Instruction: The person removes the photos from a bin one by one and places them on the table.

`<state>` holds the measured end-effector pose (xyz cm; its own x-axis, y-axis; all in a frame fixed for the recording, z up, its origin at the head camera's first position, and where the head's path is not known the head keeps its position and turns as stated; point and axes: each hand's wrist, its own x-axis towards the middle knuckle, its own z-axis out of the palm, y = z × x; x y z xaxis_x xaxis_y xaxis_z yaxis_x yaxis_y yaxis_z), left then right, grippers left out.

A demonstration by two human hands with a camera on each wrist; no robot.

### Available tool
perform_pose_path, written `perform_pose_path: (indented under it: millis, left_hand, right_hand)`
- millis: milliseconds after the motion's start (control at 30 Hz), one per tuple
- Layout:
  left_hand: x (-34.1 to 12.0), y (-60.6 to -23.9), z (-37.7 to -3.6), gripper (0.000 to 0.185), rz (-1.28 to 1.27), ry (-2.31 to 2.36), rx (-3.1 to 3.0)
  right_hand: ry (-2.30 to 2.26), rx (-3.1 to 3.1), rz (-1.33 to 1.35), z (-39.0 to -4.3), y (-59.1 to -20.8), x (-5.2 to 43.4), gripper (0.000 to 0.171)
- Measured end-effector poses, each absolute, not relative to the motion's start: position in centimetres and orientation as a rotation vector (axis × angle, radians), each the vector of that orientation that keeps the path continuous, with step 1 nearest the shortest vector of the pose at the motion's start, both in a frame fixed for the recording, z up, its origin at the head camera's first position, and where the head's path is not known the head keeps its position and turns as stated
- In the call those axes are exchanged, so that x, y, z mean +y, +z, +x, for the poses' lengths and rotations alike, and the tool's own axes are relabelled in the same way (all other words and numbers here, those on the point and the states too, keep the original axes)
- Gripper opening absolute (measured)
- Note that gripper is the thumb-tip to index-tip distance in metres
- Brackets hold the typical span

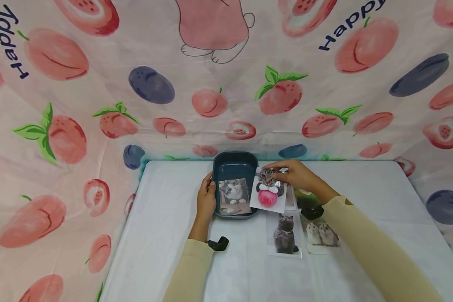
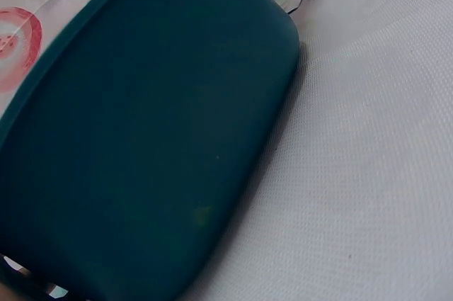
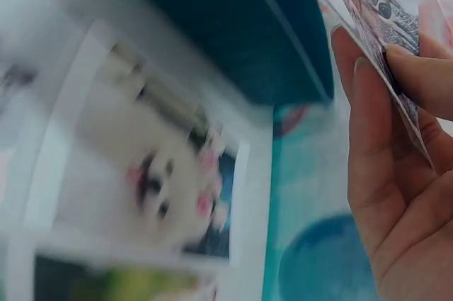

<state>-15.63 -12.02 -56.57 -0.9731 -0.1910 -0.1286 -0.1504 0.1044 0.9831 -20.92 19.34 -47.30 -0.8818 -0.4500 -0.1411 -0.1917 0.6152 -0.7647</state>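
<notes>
My right hand (image 1: 292, 174) pinches a photo card (image 1: 269, 197) of a tabby kitten with a pink ball, thumb on the picture side and fingers behind it. The card hangs at the right rim of a dark teal tray (image 1: 235, 156) and overlaps that rim in the head view. Inside the tray lies a photo card (image 1: 234, 195) of a grey-and-white kitten, with another card edge under it. My left hand (image 1: 205, 200) holds the tray by its left side; in the left wrist view only a bit of finger shows by the handle opening.
Right of the tray lie a grey cat photo (image 1: 285, 237), a photo of small pale animals (image 1: 322, 235) and a white dog photo (image 3: 141, 173). The right arm partly covers a greenish photo (image 1: 305, 197). A fruit-print cloth (image 1: 211, 75) hangs behind the white table (image 1: 154, 235).
</notes>
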Motion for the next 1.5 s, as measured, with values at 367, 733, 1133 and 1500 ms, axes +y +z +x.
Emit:
perform_pose_path:
  millis: [367, 733, 1133, 1500]
  left_hand:
    - [-11.9, -56.7, -15.7, 0.042, 0.349, -2.072, -2.304]
    - [-11.9, -56.6, -15.9, 0.042, 0.340, -2.028, -2.321]
    - [-12.1, -57.0, -15.8, 0.042, 0.337, -2.044, -2.320]
    - [-12.1, -56.9, -15.7, 0.042, 0.337, -2.037, -2.331]
  right_hand:
    - [-1.140, 2.624, -0.434, -16.2, -49.3, 27.6, 0.037]
    - [-1.051, 2.684, -0.219, -13.6, -49.7, 34.2, 0.038]
    - [-0.968, 2.664, -0.129, -12.5, -51.4, 39.6, 0.043]
    - [-0.940, 2.629, -0.087, -11.5, -52.7, 41.7, 0.044]
